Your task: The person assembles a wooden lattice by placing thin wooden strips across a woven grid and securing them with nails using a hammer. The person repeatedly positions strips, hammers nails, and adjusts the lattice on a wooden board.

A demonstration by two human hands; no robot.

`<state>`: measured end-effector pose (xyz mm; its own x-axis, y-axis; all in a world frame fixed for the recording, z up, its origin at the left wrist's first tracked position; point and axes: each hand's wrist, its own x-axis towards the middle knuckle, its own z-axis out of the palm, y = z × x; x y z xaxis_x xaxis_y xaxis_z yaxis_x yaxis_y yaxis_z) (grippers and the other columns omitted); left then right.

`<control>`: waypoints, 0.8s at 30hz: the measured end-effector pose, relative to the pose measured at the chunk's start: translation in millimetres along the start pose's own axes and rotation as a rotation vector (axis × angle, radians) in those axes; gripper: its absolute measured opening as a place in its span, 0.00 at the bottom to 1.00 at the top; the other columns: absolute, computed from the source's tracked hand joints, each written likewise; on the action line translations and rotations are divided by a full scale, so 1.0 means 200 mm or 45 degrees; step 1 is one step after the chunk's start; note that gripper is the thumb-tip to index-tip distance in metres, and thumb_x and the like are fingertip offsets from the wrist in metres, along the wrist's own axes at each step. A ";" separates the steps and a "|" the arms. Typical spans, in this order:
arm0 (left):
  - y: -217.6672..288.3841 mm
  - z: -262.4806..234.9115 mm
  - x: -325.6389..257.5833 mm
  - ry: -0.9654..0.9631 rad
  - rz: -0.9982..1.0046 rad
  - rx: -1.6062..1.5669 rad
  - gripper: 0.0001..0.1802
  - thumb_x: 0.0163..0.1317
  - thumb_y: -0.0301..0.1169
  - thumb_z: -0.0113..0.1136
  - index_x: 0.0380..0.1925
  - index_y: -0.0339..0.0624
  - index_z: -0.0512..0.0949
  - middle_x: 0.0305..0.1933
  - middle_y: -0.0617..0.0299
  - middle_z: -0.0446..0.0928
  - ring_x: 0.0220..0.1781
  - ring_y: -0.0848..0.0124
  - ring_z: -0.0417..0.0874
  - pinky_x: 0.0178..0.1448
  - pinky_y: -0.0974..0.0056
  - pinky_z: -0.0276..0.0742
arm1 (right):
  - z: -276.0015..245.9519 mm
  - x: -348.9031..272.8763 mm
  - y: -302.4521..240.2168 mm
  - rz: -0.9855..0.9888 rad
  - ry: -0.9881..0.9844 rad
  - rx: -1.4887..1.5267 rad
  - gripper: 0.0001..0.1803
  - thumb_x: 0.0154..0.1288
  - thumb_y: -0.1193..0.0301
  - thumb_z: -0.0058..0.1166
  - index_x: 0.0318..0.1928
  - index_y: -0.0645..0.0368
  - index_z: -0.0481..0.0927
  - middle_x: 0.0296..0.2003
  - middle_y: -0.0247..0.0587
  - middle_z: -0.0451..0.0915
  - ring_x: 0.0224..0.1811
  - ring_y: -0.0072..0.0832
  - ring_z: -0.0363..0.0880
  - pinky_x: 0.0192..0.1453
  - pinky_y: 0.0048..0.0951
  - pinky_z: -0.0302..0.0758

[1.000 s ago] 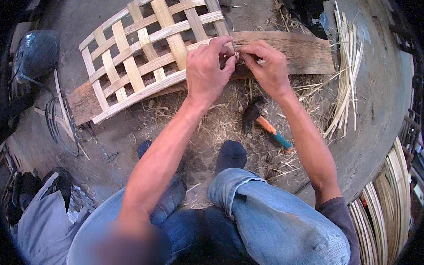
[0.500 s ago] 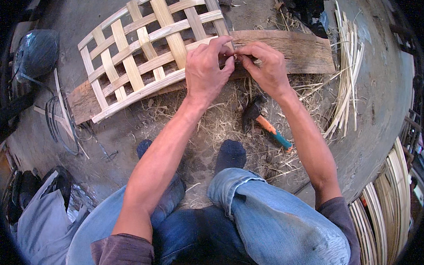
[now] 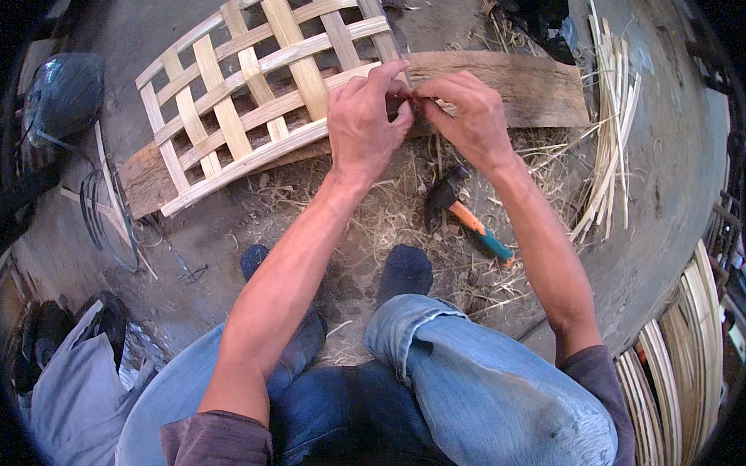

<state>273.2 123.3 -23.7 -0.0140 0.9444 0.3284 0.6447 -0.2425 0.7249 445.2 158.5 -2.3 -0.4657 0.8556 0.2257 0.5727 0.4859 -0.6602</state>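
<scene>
Denim knees nearest, dark socks on straw litter. Hammer (image 3: 464, 216) beyond, orange-and-teal handle, lying untouched. Left hand (image 3: 366, 121) and right hand (image 3: 468, 116) meeting fingertip to fingertip, pinched shut at lower right corner of woven bamboo lattice (image 3: 250, 97), resting on weathered plank (image 3: 517, 89). Probably light, springy, splintery at edges; best held at strip crossings. Item between fingertips hidden. Loose strips (image 3: 610, 131) far right.
</scene>
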 end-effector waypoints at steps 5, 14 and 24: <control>-0.01 0.02 0.00 0.004 0.020 -0.001 0.30 0.49 0.24 0.69 0.56 0.52 0.74 0.33 0.70 0.85 0.40 0.66 0.83 0.51 0.58 0.72 | -0.01 -0.02 -0.01 0.054 0.052 0.038 0.13 0.55 0.75 0.66 0.43 0.56 0.84 0.38 0.42 0.83 0.43 0.41 0.82 0.48 0.38 0.79; 0.00 0.01 0.00 -0.008 0.024 0.033 0.26 0.49 0.24 0.71 0.51 0.48 0.76 0.32 0.66 0.85 0.39 0.62 0.83 0.49 0.57 0.74 | -0.02 -0.85 -0.20 0.568 -0.055 -0.114 0.17 0.59 0.74 0.66 0.49 0.60 0.81 0.45 0.48 0.79 0.49 0.45 0.78 0.52 0.40 0.77; 0.00 0.04 -0.01 -0.011 0.011 0.049 0.25 0.50 0.25 0.71 0.49 0.47 0.76 0.31 0.68 0.85 0.38 0.64 0.84 0.50 0.58 0.74 | -0.08 -0.81 -0.23 0.701 0.045 0.293 0.11 0.73 0.68 0.54 0.50 0.61 0.78 0.40 0.49 0.78 0.39 0.48 0.79 0.44 0.42 0.76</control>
<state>279.0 124.0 -29.0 -0.0015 0.9443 0.3291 0.6739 -0.2422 0.6980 505.0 0.9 3.5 -0.1169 0.9780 -0.1726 0.5605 -0.0785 -0.8244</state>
